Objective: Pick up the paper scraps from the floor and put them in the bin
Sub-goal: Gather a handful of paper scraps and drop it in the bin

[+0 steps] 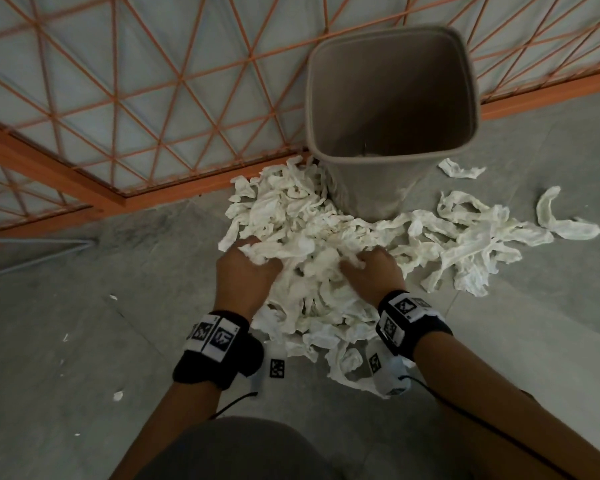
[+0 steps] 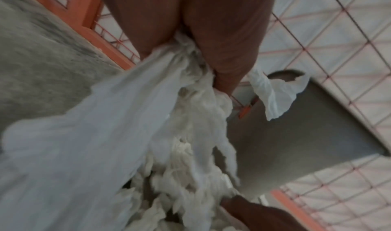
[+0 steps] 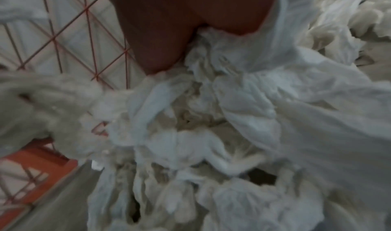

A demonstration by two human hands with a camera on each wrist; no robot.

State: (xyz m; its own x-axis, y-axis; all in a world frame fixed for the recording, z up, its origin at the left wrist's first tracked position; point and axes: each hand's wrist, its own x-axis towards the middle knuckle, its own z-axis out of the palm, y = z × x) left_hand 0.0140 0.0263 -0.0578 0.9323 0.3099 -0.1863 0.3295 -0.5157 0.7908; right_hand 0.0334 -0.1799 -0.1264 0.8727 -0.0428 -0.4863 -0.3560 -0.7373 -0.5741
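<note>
— What's around you down there?

— A grey floor [image 1: 66, 289], and along its far edge an orange wire fence [image 1: 146, 98] with a triangle mesh. The bin [image 1: 392, 98] stands just in front of that fence, upright, open at the top, dark inside. A few tiny white crumbs [image 1: 118, 395] lie on the floor to my left, well apart from everything else. Between me and the bin there is only the heap itself.

— And your hands?

— Both are sunk into the near part of the paper scraps [image 1: 309, 216]. My left hand [image 1: 245, 271] has its fingers [image 2: 224, 77] curled round a bunch, and strips hang from that grip in the left wrist view. My right hand [image 1: 373, 271] is buried in the pile too; its fingers [image 3: 156, 55] bend down into crumpled paper and seem to clutch a wad, though that view is blurred.

— Where do the scraps lie?

— The white heap spreads from between my wrists up to the foot of the bin, touching its near and left sides. A long tangle [image 1: 471, 237] trails off to the right, and one loose strip [image 1: 459, 168] lies just right of the bin.
</note>
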